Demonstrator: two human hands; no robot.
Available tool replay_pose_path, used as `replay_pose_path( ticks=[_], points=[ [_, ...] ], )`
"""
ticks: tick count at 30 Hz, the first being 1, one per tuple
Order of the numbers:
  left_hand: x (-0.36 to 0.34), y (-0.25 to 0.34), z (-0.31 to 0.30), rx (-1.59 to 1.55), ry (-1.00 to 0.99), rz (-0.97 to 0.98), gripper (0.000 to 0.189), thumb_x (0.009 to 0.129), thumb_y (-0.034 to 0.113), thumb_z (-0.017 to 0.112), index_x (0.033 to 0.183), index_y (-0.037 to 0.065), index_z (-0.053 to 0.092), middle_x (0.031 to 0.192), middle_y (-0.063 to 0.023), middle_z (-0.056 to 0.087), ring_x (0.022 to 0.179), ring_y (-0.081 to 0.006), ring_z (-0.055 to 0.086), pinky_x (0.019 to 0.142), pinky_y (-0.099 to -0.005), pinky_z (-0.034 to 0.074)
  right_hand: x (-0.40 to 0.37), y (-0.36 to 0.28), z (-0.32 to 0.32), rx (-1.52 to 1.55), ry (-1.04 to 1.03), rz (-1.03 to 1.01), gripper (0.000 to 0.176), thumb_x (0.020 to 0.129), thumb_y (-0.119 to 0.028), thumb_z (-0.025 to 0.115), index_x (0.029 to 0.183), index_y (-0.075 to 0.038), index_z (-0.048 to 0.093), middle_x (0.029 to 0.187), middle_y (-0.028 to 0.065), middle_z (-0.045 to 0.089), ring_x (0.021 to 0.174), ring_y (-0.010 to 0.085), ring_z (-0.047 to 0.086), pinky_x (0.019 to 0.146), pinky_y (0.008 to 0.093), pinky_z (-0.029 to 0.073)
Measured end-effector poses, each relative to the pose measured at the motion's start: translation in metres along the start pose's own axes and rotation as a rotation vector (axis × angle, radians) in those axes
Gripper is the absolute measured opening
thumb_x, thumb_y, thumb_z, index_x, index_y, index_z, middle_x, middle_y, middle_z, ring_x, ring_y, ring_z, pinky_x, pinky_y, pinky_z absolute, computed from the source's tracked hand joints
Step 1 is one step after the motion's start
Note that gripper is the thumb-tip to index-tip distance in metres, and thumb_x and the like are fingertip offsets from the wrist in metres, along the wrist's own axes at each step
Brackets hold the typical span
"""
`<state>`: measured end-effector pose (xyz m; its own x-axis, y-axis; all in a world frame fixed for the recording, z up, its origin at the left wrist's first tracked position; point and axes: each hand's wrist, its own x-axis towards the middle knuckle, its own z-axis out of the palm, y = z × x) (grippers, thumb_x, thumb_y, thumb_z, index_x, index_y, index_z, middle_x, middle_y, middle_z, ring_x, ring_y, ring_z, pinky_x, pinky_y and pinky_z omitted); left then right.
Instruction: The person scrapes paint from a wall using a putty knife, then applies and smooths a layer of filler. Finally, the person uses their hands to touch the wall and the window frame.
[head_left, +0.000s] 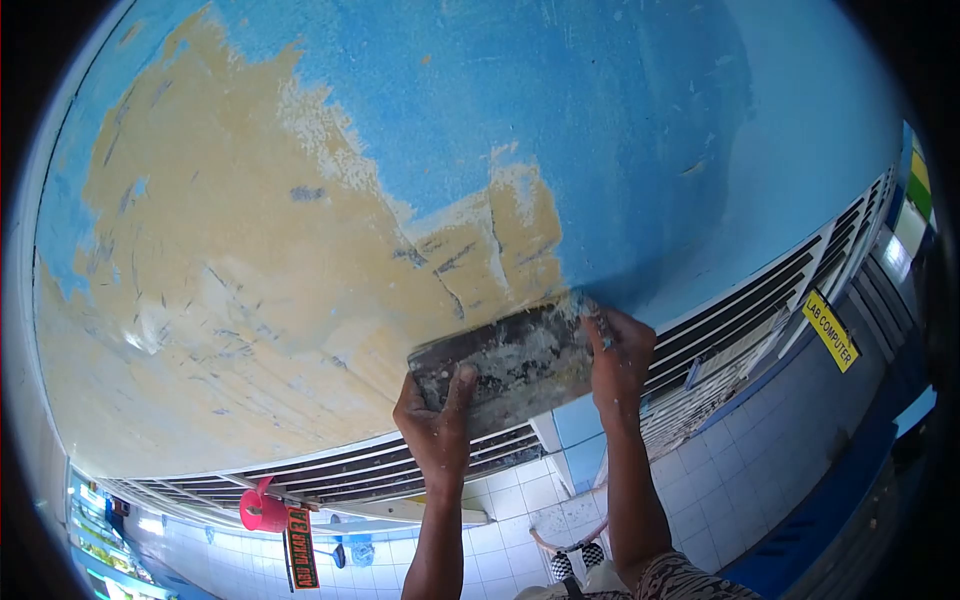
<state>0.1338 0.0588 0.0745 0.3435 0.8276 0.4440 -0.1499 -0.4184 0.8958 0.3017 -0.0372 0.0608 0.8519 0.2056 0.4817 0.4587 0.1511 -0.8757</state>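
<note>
A wide, stained plastering blade (pixel 520 360) is held between my two hands, its upper edge against the painted wall surface. My left hand (pixel 437 425) grips the blade's left end, the thumb lying on the near face and the fingers partly hidden behind. At the other end, my right hand (pixel 622 365) pinches the blade's corner, with greyish residue on the fingers. Above and left of the blade spreads a beige filler patch (pixel 240 260) with dark streaks and ragged edges. Blue paint (pixel 620 130) surrounds it along the top and right.
Slatted vents (pixel 745 310) run below the painted surface. A yellow sign (pixel 832 330) sticks out at right. Lower left hang a pink container (pixel 263 510) and an orange-and-black sign (pixel 300 548). Far below is a tiled floor (pixel 500 500).
</note>
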Motion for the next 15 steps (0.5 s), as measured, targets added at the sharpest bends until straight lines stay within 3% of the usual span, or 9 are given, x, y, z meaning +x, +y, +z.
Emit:
replay_pose_path(
  ticks=[1,3,7,10,13,15],
  points=[
    [0.004,0.005,0.003,-0.002,-0.002,0.002,0.031,0.090,0.016,0.076,0.109,-0.006,0.065,0.094,-0.0095,0.071,0.085,-0.0130,0.062,0.081,-0.0278,0.050,0.008,-0.007,0.001,0.000,0.003,-0.002,0.021,0.088,-0.004,0.069,0.077,0.010,0.058,0.058,0.0100,0.042,0.060,0.0116,0.033,0.055,0.0335,0.032],
    [0.018,0.023,0.011,-0.140,0.029,0.060,0.031,0.091,0.016,0.076,0.110,-0.006,0.065,0.095,-0.0093,0.071,0.086,-0.0126,0.062,0.082,-0.0274,0.049,0.032,-0.030,0.004,0.021,0.035,-0.216,0.022,0.087,-0.007,0.070,0.077,0.009,0.059,0.057,0.0104,0.042,0.057,0.0147,0.032,0.054,0.0346,0.031],
    [0.037,0.054,0.017,-0.286,0.000,0.105,0.031,0.092,0.015,0.075,0.111,-0.007,0.064,0.096,-0.0087,0.070,0.087,-0.0118,0.061,0.083,-0.0268,0.048,0.058,-0.060,-0.002,0.063,-0.049,-0.190,0.020,0.087,-0.007,0.070,0.079,0.009,0.062,0.058,0.0129,0.046,0.057,0.0170,0.034,0.054,0.0352,0.033],
    [0.024,0.028,0.007,-0.168,-0.001,0.112,0.029,0.091,0.014,0.075,0.109,-0.007,0.065,0.096,-0.0098,0.070,0.088,-0.0130,0.061,0.084,-0.0279,0.049,0.032,-0.033,0.001,0.011,0.012,-0.241,0.018,0.087,-0.006,0.069,0.082,0.010,0.064,0.060,0.0152,0.050,0.058,0.0167,0.036,0.055,0.0362,0.035],
    [0.008,0.007,0.002,-0.118,-0.010,0.035,0.030,0.090,0.014,0.075,0.109,-0.007,0.066,0.097,-0.0114,0.071,0.088,-0.0143,0.062,0.084,-0.0294,0.050,0.013,-0.012,0.004,0.152,0.033,-0.131,0.017,0.088,-0.004,0.067,0.089,0.013,0.065,0.065,0.0137,0.057,0.065,0.0153,0.039,0.062,0.0360,0.038],
    [0.008,0.014,0.000,-0.153,-0.029,-0.008,0.031,0.090,0.015,0.076,0.109,-0.007,0.066,0.097,-0.0118,0.072,0.088,-0.0146,0.063,0.084,-0.0297,0.050,0.011,-0.032,-0.007,0.002,-0.078,0.061,0.016,0.089,-0.003,0.066,0.087,0.013,0.063,0.063,0.0110,0.052,0.065,0.0148,0.036,0.062,0.0356,0.036]
  ],
)
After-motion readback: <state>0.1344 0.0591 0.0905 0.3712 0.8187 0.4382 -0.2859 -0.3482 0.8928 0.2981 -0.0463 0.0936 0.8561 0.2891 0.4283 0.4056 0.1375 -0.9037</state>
